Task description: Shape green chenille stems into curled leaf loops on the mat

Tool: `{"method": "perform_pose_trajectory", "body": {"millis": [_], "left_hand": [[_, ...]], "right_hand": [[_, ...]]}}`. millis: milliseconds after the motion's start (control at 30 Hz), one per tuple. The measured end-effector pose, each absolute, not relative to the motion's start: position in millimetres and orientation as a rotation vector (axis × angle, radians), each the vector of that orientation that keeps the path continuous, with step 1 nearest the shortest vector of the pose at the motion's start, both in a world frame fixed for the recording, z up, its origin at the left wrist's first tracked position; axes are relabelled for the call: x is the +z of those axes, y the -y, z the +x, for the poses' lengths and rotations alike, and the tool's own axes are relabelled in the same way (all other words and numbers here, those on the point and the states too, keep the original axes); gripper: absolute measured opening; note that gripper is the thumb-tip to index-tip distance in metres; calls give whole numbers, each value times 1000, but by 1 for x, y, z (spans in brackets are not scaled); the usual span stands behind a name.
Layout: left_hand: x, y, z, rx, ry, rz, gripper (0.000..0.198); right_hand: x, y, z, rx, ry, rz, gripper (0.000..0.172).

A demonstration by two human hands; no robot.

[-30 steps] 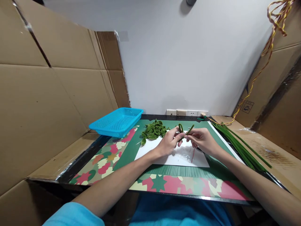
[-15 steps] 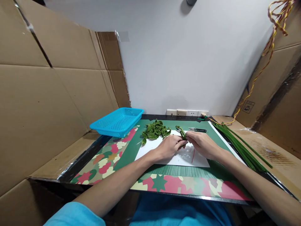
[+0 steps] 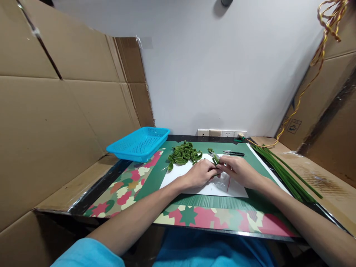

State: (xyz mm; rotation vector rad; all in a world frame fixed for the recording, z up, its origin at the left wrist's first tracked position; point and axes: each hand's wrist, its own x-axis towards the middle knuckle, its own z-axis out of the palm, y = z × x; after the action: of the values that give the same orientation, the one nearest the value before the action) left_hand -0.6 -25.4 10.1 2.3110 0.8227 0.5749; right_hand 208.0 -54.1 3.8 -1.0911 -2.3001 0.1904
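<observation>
My left hand point(image 3: 200, 171) and my right hand point(image 3: 236, 168) meet over a white sheet of paper point(image 3: 178, 176). Both have their fingers closed on a short, fuzzy green pipe cleaner point(image 3: 215, 160), bent into a loop; the fingertips hide its lower part. Just behind it lies a small loose green piece point(image 3: 210, 150). To the left sits a heap of green pipe-cleaner leaf shapes point(image 3: 183, 152), partly on the paper. Black-handled thread snips point(image 3: 233, 153) rest beyond my right hand. A thin red strand point(image 3: 228, 184) and a clear plastic bit point(image 3: 219, 183) lie below my hands.
A blue perforated basket point(image 3: 139, 142) stands at the back left. Long green pipe cleaners point(image 3: 283, 172) lie along the right side. Cardboard walls point(image 3: 69, 118) flank the table, and sockets point(image 3: 228, 134) line the wall behind. A yellow twisted cord point(image 3: 303, 91) hangs at right.
My fingers have drawn closer together around the green pipe cleaner, and less of it stands up above them. My right fingertips have shifted slightly down and left.
</observation>
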Motion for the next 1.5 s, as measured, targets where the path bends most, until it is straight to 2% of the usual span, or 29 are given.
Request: {"method": "perform_pose_trajectory", "body": {"millis": [200,400,667,1133,1500], "left_hand": [[12,24,1,613,-726,2226,27],[15,18,3,758,-715,2040,29],[18,13,2,885,-803,1711,45],[13,23,6,1048,-698,1832,45],[1,15,13,1142,-785,1597,45]], "right_hand": [[3,49,207,291,2150,-1054,37],[12,49,213,483,1883,-1078,43],[18,52,213,636,1788,-1060,48],[17,56,208,607,2016,-1068,47],[8,52,203,727,1988,-1035,44]]}}
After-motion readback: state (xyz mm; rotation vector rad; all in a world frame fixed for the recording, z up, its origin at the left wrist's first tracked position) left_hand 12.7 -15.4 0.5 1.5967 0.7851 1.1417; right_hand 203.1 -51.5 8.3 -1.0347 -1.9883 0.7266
